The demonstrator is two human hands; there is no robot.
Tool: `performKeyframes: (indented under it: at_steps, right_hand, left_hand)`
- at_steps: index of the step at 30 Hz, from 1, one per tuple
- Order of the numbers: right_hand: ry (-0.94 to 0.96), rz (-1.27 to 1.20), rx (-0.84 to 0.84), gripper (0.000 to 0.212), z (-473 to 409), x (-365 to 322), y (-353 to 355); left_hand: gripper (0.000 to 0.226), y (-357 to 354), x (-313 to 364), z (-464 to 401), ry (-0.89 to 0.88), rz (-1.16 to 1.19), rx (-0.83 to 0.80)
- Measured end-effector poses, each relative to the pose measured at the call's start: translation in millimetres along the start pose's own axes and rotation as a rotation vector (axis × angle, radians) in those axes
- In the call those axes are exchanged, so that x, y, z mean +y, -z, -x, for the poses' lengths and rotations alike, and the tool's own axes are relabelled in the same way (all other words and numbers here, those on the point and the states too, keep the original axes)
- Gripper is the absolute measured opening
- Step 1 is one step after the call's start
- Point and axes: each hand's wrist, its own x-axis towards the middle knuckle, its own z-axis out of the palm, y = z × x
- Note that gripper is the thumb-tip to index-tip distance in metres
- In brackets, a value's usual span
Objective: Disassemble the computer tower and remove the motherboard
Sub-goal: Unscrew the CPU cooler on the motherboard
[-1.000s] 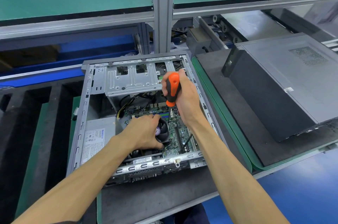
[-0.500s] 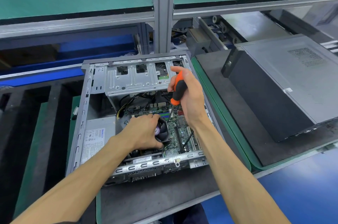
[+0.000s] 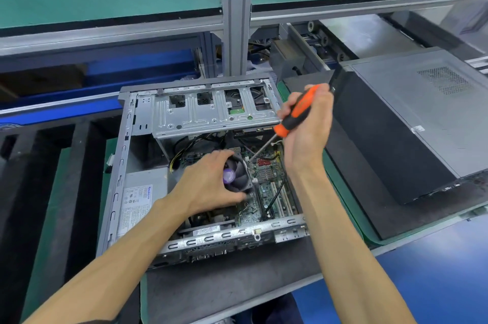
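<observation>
Nearest the camera, two bare forearms reach in over the dark mat (image 3: pixel 211 294) that covers the desk. On it lies the opened computer tower (image 3: pixel 116 191), side panel off, its rear I/O edge toward the person. The left hand (image 3: pixel 208 186) is curled around the CPU cooler fan (image 3: pixel 237 173), fingers gripping its frame over the green motherboard (image 3: pixel 266 191), which is still seated in the chassis. The grey power supply (image 3: pixel 140 197) sits just left of that hand. The right hand (image 3: pixel 306 133) is clenched on an orange-and-black screwdriver (image 3: pixel 295 115), held tilted, its shaft pointing down-left to the board beside the fan. Farther back, the metal drive cage (image 3: pixel 211 112) spans the case. To the right lies a second, closed tower (image 3: pixel 409 122).
</observation>
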Motion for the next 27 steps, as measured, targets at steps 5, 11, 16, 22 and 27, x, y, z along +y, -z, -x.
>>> performKeyframes:
  at_steps: [5,11,16,22,27]
  right_hand:
    - [-0.071,-0.258,-0.021,0.040,-14.8,-30.9,6.9]
    - [-0.385,-0.147,-0.080,0.040,-6.6,-9.6,4.4]
    - [-0.575,0.351,-0.287,0.047,10.7,16.6,-29.5]
    - [-0.624,0.464,-0.670,0.036,44.5,31.8,-113.5]
    - [-0.628,0.486,-0.778,0.034,89.0,65.8,-186.3]
  left_hand:
    - [0.104,26.1,1.6,-4.0,0.218,0.486,0.112]
    - [0.072,68.2,7.9,-1.1,0.351,1.137,0.008]
    - [0.044,100.5,0.4,20.8,0.369,1.422,0.009]
    - [0.044,161.6,-41.5,75.7,0.345,1.493,0.214]
    - [0.047,191.9,-78.3,135.1,0.529,1.154,0.430]
